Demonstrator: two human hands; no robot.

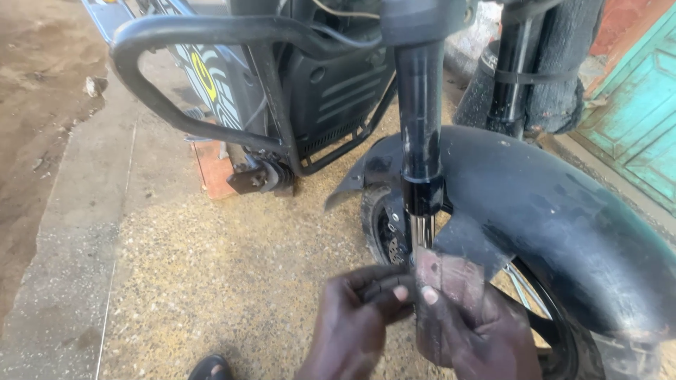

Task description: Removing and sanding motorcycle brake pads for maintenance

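Head view: the floor [211, 281] is speckled concrete, with bare earth [42, 84] at left and a teal door [634, 119] at right. A motorcycle stands on it: black fender [549, 204] over the wheel [384, 229], fork [420, 119] upright, crash bar [190, 35] behind. Left hand [355, 317] and right hand [479, 331] meet at the fork's base, fingers pinched together on a worn flat pad [451, 281]. Its lower end is covered by the hands. A sandal [210, 367] is cut off at the bottom edge.

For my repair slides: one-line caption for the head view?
Both hands, left hand and right hand, work at the fork leg beside the black front mudguard.
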